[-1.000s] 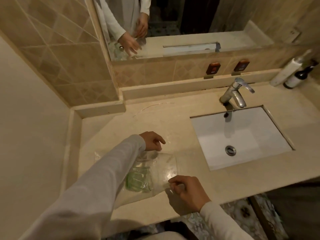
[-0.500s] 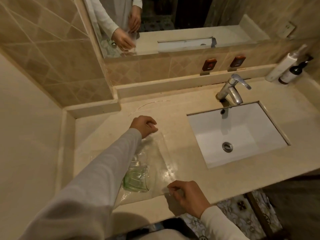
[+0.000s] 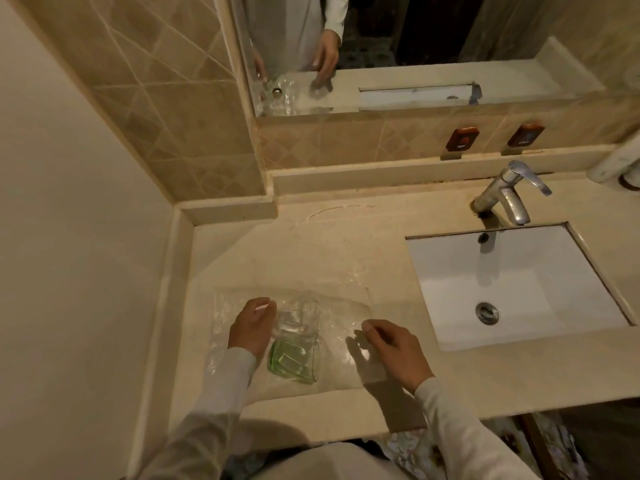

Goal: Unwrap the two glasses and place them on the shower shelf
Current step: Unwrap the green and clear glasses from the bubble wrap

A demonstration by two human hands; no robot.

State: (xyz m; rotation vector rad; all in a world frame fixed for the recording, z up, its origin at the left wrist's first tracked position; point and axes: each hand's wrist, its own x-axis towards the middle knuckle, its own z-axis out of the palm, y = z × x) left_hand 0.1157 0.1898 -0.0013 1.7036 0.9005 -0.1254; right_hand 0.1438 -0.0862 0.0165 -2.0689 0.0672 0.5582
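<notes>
A sheet of clear plastic wrap [image 3: 346,306] lies spread flat on the beige counter [image 3: 311,251], left of the sink. On it lie two glasses close together: a green-tinted glass [image 3: 294,358] nearer me and a clear glass [image 3: 294,325] just beyond it. My left hand [image 3: 251,327] rests on the wrap at the glasses' left side, fingers curled, thumb against the clear glass. It is unclear whether that hand grips anything. My right hand [image 3: 391,351] hovers over the wrap's right part with loose, parted fingers and holds nothing.
A white rectangular sink [image 3: 512,285] with a chrome tap [image 3: 505,195] sits to the right. A raised ledge [image 3: 415,171] and a mirror [image 3: 415,46] run along the back. A wall [image 3: 69,237] bounds the left. A bottle [image 3: 620,164] stands at the far right.
The wrap, stretched between both hands before, now lies open and flat. My left hand came back from the far corner to the glasses. My right hand let go of the near edge.
</notes>
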